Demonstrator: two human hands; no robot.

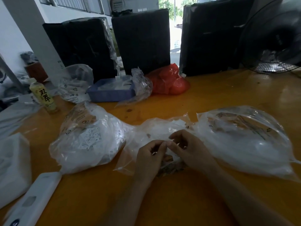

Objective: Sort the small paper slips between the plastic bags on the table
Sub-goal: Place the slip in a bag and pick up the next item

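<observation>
Plastic bag at left (84, 142): lying on the orange table (228, 95), holding white slips.
Left hand (149, 158): fingers curling together, seeming to be pinching a small slip.
Middle bag (156, 129): lying under both hands, slips inside.
Right hand (189, 149): fingertips meeting the left, pinching too.
Right bag (247, 141): lying beside.

An orange table (219, 97) fills the frame. Three clear plastic bags of paper slips lie across its middle: left (88, 141), centre (156, 129), right (244, 141). At upper left stand a bottle (43, 95), a blue tray (110, 92) and a red bag (169, 82).
</observation>
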